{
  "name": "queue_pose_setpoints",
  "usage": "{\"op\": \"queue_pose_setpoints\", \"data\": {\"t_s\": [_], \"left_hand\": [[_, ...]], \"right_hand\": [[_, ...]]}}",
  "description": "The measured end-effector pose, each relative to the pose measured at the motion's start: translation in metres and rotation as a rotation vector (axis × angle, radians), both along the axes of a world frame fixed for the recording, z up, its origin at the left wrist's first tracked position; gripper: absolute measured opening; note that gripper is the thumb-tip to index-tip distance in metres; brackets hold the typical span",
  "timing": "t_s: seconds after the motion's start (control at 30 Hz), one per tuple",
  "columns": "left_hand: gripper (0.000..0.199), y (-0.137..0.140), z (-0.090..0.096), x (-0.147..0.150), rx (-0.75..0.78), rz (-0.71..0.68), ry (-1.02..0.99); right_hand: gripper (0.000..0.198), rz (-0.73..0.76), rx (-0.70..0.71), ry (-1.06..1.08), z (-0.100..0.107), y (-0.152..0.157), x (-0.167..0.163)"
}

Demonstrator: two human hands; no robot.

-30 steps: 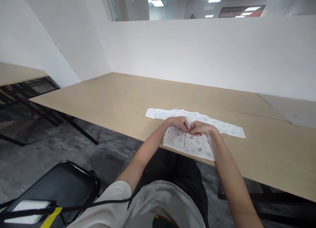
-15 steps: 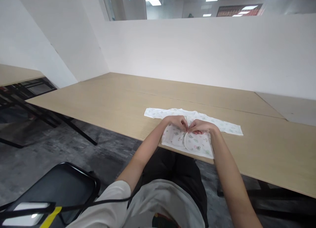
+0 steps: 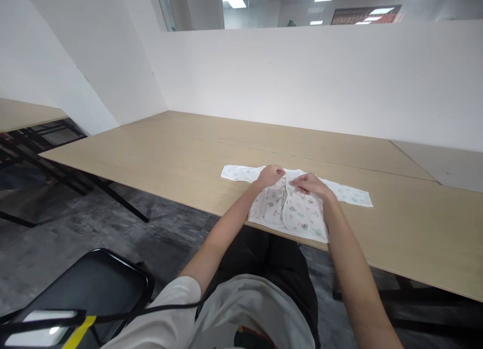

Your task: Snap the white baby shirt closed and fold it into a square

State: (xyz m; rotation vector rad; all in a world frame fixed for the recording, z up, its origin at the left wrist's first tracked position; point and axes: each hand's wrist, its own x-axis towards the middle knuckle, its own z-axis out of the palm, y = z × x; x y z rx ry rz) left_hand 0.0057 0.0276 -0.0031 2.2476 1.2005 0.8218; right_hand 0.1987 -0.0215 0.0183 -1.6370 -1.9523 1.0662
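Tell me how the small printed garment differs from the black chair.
The garment is white with scattered small prints; the chair is plain black.
The garment lies spread on the table; the chair stands lower, beside the table.
The left hand and right hand are at the garment; a white object appears to rest on the chair.
Both are partly covered from view.

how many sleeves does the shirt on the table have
2: one sleeve lies out past the left hand, the other sleeve past the right hand; none seems hidden.
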Motion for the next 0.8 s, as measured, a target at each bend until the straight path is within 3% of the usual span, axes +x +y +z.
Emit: {"op": "queue_pose_setpoints", "data": {"t_s": [0.07, 0.17, 0.27, 0.47, 0.67, 0.8], "left_hand": [[0.03, 0.001, -0.005, 0.009, 0.017, 0.033, 0.011], [0.035, 0.002, -0.012, 0.019, -0.02, -0.025, 0.044], [0.039, 0.002, -0.016, 0.023, -0.014, -0.046, 0.07], [0.034, 0.0, -0.017, 0.028, -0.052, 0.052, 0.126], [0.027, -0.007, -0.016, 0.028, -0.022, 0.098, 0.062], [0.024, -0.007, -0.016, 0.027, -0.053, 0.1, -0.012]], "right_hand": [[0.025, -0.156, 0.21, -0.141, -0.01, 0.006, -0.014], [0.029, -0.19, 0.365, -0.402, -0.023, 0.011, -0.033], [0.032, -0.22, 0.376, -0.522, -0.029, 0.012, -0.04], [0.026, -0.334, 0.364, -0.524, -0.031, 0.018, -0.034], [0.024, -0.363, 0.399, -0.429, -0.034, 0.021, -0.029], [0.019, -0.389, 0.342, -0.305, -0.029, 0.02, -0.024]]}}
